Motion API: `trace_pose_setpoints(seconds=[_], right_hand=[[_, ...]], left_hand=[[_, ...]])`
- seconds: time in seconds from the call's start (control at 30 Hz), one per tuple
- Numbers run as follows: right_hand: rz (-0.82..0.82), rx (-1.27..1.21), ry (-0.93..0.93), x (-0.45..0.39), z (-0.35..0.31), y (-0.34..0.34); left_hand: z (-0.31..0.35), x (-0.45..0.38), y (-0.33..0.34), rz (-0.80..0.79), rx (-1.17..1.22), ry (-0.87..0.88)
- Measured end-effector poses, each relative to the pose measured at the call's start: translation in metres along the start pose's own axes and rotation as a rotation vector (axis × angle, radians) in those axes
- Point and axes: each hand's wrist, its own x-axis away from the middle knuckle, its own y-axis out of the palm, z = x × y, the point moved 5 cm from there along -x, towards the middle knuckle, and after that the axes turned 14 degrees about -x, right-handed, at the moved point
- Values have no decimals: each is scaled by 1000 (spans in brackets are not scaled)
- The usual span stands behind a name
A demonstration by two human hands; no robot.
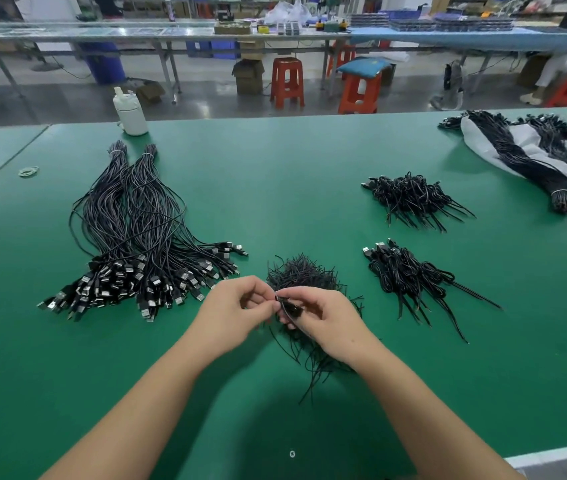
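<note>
My left hand (237, 306) and right hand (323, 317) both pinch a small coiled black cable (292, 309) at six o'clock, just over a wiry heap of twist ties (304, 271); two piles of finished coils (410, 282) lie at two o'clock; many long cables (143, 237), glossy with metal plugs, wait at ten o'clock; I judge under half done.

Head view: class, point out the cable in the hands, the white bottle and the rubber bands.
cable (290, 308), head view, its dark visible part.
white bottle (132, 116), head view, middle of its body.
rubber bands (28, 171), head view, middle of the heap.
</note>
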Motion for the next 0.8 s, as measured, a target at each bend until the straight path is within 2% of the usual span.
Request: trace_pose_setpoints(seconds=[0.1,0.17,0.37,0.5,0.57,0.63,0.8], right_hand=[[39,136,-95,2,-7,-3],[16,123,-84,3,-8,-2],[-35,51,-8,4,-10,2],[-22,-87,112,2,-1,7],[-3,-116,133,4,2,5],[-51,-123,104,6,-2,5],[-81,-183,106,4,-12,2]], left_hand=[[-1,-1,-2,-18,-24,26],[1,0,-3,-4,-95,76],[25,12,-6,173,-497,469],[29,19,0,209,-644,620],[28,20,1,205,-642,626],[26,19,1,205,-597,591],[13,14,-2,191,-330,294]])
